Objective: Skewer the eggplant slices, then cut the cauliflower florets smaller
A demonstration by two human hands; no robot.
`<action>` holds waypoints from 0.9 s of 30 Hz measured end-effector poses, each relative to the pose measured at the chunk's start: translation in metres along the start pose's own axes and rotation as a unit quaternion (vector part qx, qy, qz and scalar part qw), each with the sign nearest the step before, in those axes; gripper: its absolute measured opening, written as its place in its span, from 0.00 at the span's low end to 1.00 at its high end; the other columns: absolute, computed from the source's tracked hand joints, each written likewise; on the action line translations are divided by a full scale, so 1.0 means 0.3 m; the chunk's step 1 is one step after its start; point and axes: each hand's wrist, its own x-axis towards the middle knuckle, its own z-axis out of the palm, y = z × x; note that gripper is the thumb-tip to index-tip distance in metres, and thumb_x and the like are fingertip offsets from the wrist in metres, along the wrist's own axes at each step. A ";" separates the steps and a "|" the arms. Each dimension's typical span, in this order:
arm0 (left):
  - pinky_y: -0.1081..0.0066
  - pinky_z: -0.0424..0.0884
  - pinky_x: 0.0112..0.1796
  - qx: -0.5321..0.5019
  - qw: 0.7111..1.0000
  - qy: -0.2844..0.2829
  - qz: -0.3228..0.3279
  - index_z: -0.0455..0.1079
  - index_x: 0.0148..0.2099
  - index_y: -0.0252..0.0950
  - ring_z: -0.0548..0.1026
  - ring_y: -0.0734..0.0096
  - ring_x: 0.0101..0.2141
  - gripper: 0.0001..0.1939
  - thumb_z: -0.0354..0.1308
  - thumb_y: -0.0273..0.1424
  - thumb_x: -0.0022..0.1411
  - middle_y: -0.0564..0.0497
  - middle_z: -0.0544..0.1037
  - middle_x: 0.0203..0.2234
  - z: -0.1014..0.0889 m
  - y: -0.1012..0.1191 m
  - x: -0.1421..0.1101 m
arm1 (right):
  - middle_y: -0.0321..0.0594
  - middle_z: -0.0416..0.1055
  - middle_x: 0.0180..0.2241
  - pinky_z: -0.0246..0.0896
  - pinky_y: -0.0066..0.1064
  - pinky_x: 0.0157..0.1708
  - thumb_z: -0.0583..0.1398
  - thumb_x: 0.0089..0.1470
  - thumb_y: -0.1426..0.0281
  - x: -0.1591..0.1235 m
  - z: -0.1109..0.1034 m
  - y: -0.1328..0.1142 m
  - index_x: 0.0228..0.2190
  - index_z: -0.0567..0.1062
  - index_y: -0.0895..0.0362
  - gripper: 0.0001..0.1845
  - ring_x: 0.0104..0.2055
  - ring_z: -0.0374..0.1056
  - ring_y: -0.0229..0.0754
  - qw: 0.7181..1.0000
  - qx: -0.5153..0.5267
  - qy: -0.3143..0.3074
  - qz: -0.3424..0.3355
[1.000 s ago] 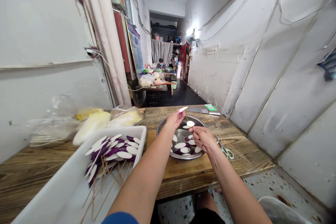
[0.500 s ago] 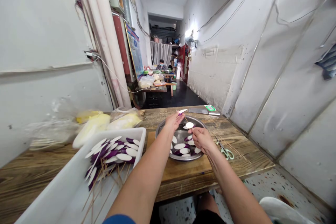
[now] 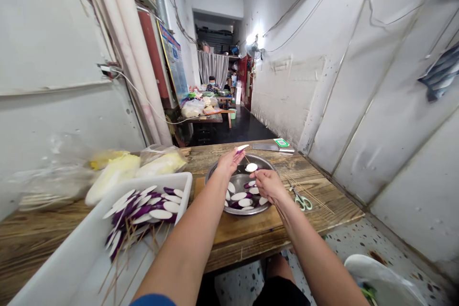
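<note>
My left hand (image 3: 228,162) pinches an eggplant slice (image 3: 241,147) above a round metal bowl (image 3: 218,169) that holds several white and purple slices. My right hand (image 3: 268,184) is closed on a thin wooden skewer with another slice (image 3: 251,167) threaded on it; the skewer points toward my left hand. Both hands hover over the bowl, a few centimetres apart. The bowl rests on a wooden cutting board (image 3: 247,227).
A white tray (image 3: 89,248) at the left holds several skewered eggplant slices. Bagged yellow-white vegetables (image 3: 118,169) lie behind it. Scissors (image 3: 300,200) and loose skewers (image 3: 311,194) lie right of the bowl, a cleaver (image 3: 270,147) behind it. A person sits far down the corridor.
The camera view drifted, so everything sits slightly lower left. My hands stay over the bowl, holding the same slices and skewer, little changed between them.
</note>
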 end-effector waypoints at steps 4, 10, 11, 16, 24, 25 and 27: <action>0.75 0.77 0.32 0.004 1.000 -0.005 -0.008 0.69 0.37 0.23 0.78 0.69 0.29 0.04 0.53 0.19 0.61 0.42 0.76 0.24 -0.003 0.005 -0.005 | 0.21 0.51 0.08 0.31 0.21 0.08 0.57 0.46 0.64 -0.004 0.002 -0.006 0.26 0.68 0.58 0.10 0.08 0.38 0.25 1.000 0.002 0.001 0.004; 0.74 0.77 0.31 0.013 1.000 -0.008 -0.010 0.69 0.39 0.22 0.78 0.69 0.27 0.05 0.53 0.19 0.61 0.42 0.77 0.24 -0.005 0.008 0.002 | 0.21 0.50 0.08 0.31 0.21 0.08 0.58 0.47 0.63 -0.012 0.004 -0.014 0.25 0.68 0.59 0.10 0.08 0.38 0.25 1.000 0.002 -0.001 0.003; 0.74 0.77 0.31 0.016 1.000 -0.009 -0.009 0.69 0.39 0.22 0.78 0.70 0.27 0.05 0.53 0.19 0.61 0.42 0.77 0.23 -0.005 0.009 0.004 | 0.21 0.50 0.08 0.30 0.21 0.09 0.58 0.47 0.63 -0.012 0.004 -0.014 0.25 0.68 0.59 0.10 0.08 0.38 0.25 1.000 0.003 -0.002 0.004; 0.74 0.77 0.32 0.031 0.999 -0.012 0.005 0.70 0.38 0.22 0.78 0.69 0.27 0.05 0.53 0.18 0.60 0.42 0.77 0.23 -0.006 0.009 0.004 | 0.21 0.50 0.08 0.29 0.21 0.08 0.57 0.48 0.65 -0.012 0.005 -0.013 0.25 0.68 0.59 0.09 0.08 0.38 0.25 1.000 -0.005 0.002 0.002; 0.73 0.77 0.33 0.031 0.999 -0.013 0.006 0.70 0.40 0.22 0.77 0.70 0.27 0.06 0.53 0.17 0.60 0.43 0.77 0.23 -0.007 0.014 0.001 | 0.21 0.49 0.08 0.30 0.21 0.08 0.56 0.48 0.67 -0.015 0.007 -0.010 0.25 0.69 0.59 0.08 0.08 0.37 0.25 1.000 -0.010 0.003 -0.005; 0.73 0.77 0.33 0.033 0.999 -0.013 0.006 0.70 0.40 0.22 0.77 0.70 0.26 0.06 0.53 0.17 0.60 0.42 0.77 0.23 -0.007 0.015 0.002 | 0.21 0.49 0.08 0.30 0.21 0.08 0.56 0.48 0.67 -0.015 0.007 -0.010 0.25 0.69 0.59 0.08 0.08 0.37 0.25 1.000 -0.010 0.003 -0.005; 0.73 0.77 0.32 0.036 0.999 -0.013 0.004 0.69 0.40 0.22 0.77 0.70 0.26 0.06 0.53 0.18 0.60 0.42 0.76 0.23 -0.007 0.017 0.001 | 0.21 0.49 0.08 0.30 0.22 0.08 0.56 0.48 0.67 -0.017 0.008 -0.011 0.25 0.69 0.59 0.08 0.08 0.37 0.25 1.000 -0.010 0.005 -0.005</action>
